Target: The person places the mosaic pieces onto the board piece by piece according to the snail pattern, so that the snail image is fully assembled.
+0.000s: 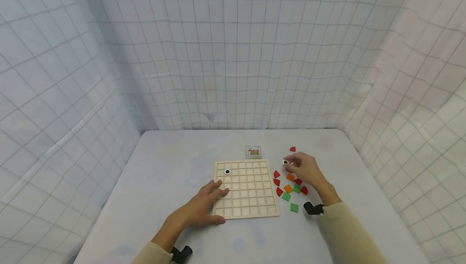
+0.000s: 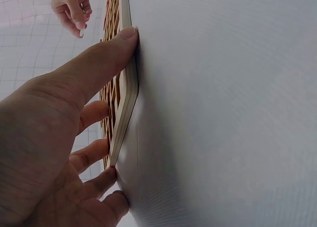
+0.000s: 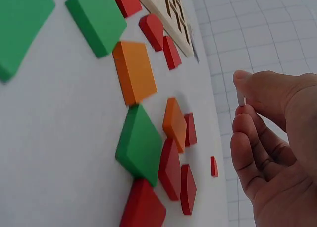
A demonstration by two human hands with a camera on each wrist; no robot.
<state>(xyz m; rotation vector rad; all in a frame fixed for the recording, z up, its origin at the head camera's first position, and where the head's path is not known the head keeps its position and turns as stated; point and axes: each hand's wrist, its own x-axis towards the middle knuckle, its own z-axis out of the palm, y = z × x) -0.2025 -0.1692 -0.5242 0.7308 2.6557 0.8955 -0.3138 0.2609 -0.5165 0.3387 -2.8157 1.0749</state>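
A white piece with a black dot, like an eye [image 1: 285, 162], is pinched between the thumb and fingertips of my right hand [image 1: 306, 169], raised over the loose pieces. Only the thin white edge of that eye piece [image 3: 241, 97] shows in the right wrist view. My left hand [image 1: 202, 209] lies spread at the left side of a pale wooden grid board [image 1: 251, 194]. Its thumb touches the board's front edge near the corner, and the other fingers rest at the left side. A second eye piece [image 1: 227, 171] sits in the board's upper left part.
Several red quarter-round pieces [image 1: 276, 182], orange squares [image 1: 288, 188] and green squares [image 1: 294, 207] lie loose right of the board. Behind the board is a small picture card [image 1: 253, 152]. Gridded white cloth walls [image 1: 233, 53] surround the white table [image 1: 164, 167].
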